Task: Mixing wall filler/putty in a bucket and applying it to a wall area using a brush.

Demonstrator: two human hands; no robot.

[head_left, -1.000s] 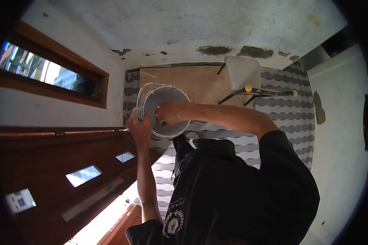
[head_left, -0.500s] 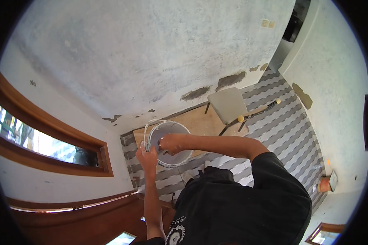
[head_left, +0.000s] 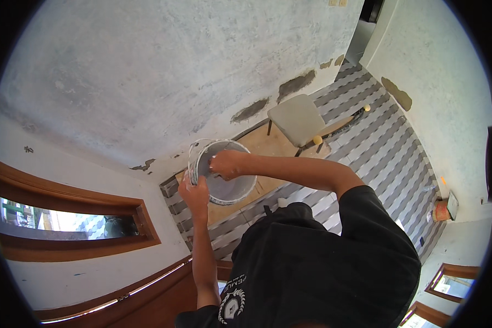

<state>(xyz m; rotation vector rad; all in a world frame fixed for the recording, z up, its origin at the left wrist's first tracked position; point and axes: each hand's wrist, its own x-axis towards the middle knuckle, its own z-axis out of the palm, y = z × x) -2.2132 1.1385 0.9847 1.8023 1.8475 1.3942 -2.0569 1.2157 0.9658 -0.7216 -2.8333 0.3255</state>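
Observation:
A whitish bucket (head_left: 236, 189), smeared with pale paste and with a wire handle on its left side, is tilted so that its inside faces me. My left hand (head_left: 194, 192) grips the bucket's left rim, thumb over the edge. Inside the bucket's mouth is my right hand (head_left: 228, 164), fingers curled and spotted with white. A small dark bit shows below those fingers, but what they hold is hidden.
A tan board (head_left: 265, 143) lies on the patterned tile floor along the wall. On its far right stands a grey-seated chair (head_left: 296, 120). The pale wall (head_left: 164, 71) has bare grey patches near its foot. An orange container (head_left: 441, 210) sits by the right wall.
My view has shifted, so the wall and chair sit higher and further left. My right hand has moved up slightly within the bucket; my left keeps its hold on the rim.

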